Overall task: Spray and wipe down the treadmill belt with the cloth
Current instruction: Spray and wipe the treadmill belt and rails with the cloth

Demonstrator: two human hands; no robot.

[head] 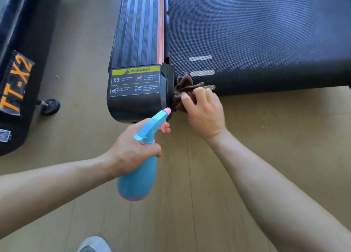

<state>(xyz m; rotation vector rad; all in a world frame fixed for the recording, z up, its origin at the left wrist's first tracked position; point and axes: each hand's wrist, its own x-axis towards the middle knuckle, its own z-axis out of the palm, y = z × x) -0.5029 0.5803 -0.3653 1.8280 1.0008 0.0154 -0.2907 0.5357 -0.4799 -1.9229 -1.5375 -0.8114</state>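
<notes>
At seven o'clock on the belt (266, 33), the right hand (204, 111) grips the cloth (185, 86) — wiping barely begun; left hand (133, 147) clutches the spray bottle (138, 175).

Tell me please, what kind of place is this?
Probably a gym or home workout room: a treadmill belt with a warning label, a second machine marked TT-X2, and a wooden floor.

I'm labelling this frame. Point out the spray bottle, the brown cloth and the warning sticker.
spray bottle (137, 177): head view, on its blue body below the left hand.
brown cloth (183, 86): head view, on the bunched folds above the right hand.
warning sticker (135, 80): head view, on its middle.
</notes>
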